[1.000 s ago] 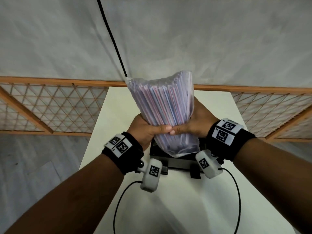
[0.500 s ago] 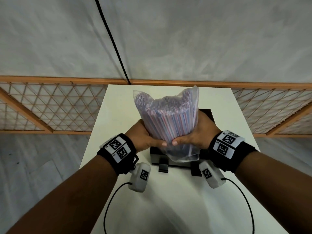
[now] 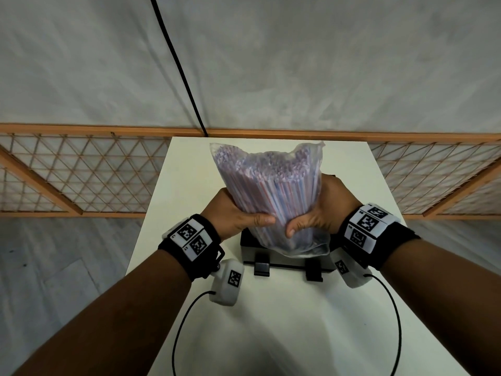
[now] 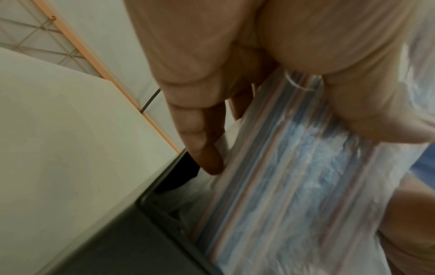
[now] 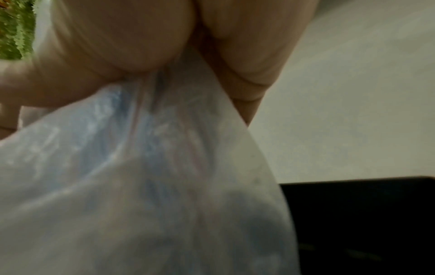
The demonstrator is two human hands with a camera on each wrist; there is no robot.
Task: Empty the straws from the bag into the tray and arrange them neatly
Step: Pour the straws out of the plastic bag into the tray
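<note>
A clear plastic bag (image 3: 271, 191) packed with red, blue and white striped straws stands upright over the black tray (image 3: 250, 252), its lower end down in the tray. My left hand (image 3: 238, 215) grips the bag's left side and my right hand (image 3: 320, 210) grips its right side, thumbs nearly meeting at the front. In the left wrist view my fingers (image 4: 202, 141) wrap the bag (image 4: 294, 176) just above the tray's rim (image 4: 141, 214). The right wrist view shows the blurred bag (image 5: 141, 176) under my palm, beside the tray's dark edge (image 5: 364, 214). The tray's inside is mostly hidden.
The tray sits mid-way along a narrow white table (image 3: 271, 335), with two black clips (image 3: 261, 267) on its near wall. An orange wooden lattice rail (image 3: 81, 172) runs behind the table. A black cable (image 3: 176, 63) crosses the grey wall.
The bag has come down from high above the table into the tray, and both hands have lowered with it. The straw ends now show at the bag's top.
</note>
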